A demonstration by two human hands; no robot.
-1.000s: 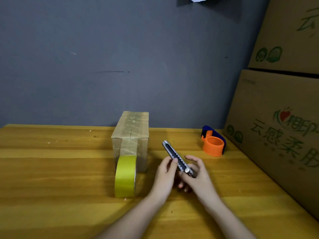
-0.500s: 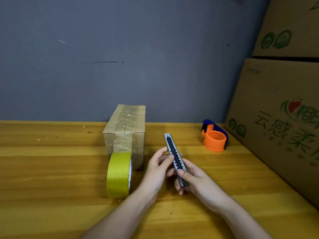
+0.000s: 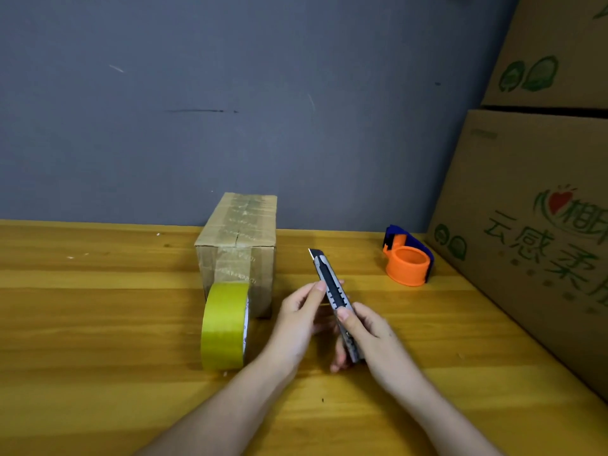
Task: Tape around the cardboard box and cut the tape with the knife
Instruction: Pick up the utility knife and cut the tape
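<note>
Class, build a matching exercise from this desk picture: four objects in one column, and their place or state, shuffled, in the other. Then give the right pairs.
Objects
1. tape roll
2. knife
3. cardboard box
4. orange dispenser

Places or states
A. stands by the wall, taped along its top
B. stands far right, near the big printed cartons
C. held in both hands, blade tip out
D. stands on edge against the box front

Pairs: 1-D, 2-C, 3-A, 4-B

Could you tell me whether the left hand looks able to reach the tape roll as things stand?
Probably yes: the tape roll stands just beside the left hand, nothing between, though it holds the knife.
</note>
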